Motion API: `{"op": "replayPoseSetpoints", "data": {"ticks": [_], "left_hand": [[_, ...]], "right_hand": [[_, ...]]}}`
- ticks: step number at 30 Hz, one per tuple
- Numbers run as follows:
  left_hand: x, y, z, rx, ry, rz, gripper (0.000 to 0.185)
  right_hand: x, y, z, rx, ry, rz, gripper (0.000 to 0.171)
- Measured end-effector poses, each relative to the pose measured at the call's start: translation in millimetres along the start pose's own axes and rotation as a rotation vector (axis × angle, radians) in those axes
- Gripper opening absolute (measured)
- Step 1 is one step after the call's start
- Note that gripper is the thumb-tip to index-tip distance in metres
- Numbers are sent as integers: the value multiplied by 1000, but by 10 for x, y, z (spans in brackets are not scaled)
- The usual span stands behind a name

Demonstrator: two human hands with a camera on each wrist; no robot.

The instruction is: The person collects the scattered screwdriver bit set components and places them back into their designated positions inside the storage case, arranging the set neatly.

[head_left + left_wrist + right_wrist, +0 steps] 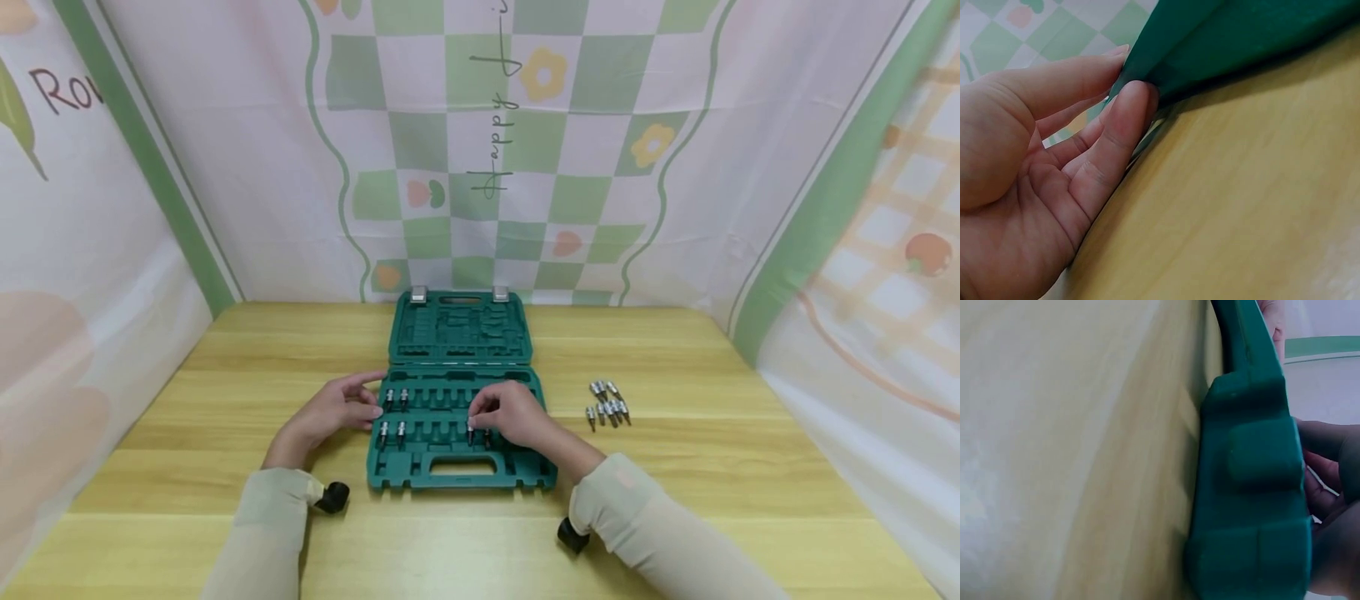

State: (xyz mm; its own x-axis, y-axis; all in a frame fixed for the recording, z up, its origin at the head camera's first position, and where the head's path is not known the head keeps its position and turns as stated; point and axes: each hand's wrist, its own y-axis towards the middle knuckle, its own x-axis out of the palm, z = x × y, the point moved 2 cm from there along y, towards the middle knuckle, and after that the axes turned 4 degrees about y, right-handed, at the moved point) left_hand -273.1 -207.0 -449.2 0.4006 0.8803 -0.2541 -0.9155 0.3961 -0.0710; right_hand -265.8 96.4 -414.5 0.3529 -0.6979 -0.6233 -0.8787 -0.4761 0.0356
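Observation:
An open green tool case (461, 479) lies on the wooden table, its lid (459, 329) laid flat behind the tray. A few chrome bit sockets (392, 432) stand in the tray's left slots. My left hand (360, 407) is at the tray's left edge; in the left wrist view its (1124, 75) thumb and forefinger pinch the green case edge (1241, 37). Over the tray's middle, my right hand (483, 415) pinches a bit socket (471, 432) standing in a front-row slot. The right wrist view shows the case side (1250, 475) with the right hand (1332, 506) partly hidden behind it.
Several loose chrome bit sockets (607, 406) lie on the table (712, 467) to the right of the case. Patterned cloth walls (225, 167) close in the table at the back and both sides. A black wrist camera (333, 496) sits under each forearm.

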Motion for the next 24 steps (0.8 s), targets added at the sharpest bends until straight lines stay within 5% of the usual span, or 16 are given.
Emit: {"op": "replayPoseSetpoints", "data": {"ticks": [24], "left_hand": [[11, -1, 0, 2, 6, 0, 63]], "right_hand": [[-22, 50, -56, 23, -34, -83, 12]]}}
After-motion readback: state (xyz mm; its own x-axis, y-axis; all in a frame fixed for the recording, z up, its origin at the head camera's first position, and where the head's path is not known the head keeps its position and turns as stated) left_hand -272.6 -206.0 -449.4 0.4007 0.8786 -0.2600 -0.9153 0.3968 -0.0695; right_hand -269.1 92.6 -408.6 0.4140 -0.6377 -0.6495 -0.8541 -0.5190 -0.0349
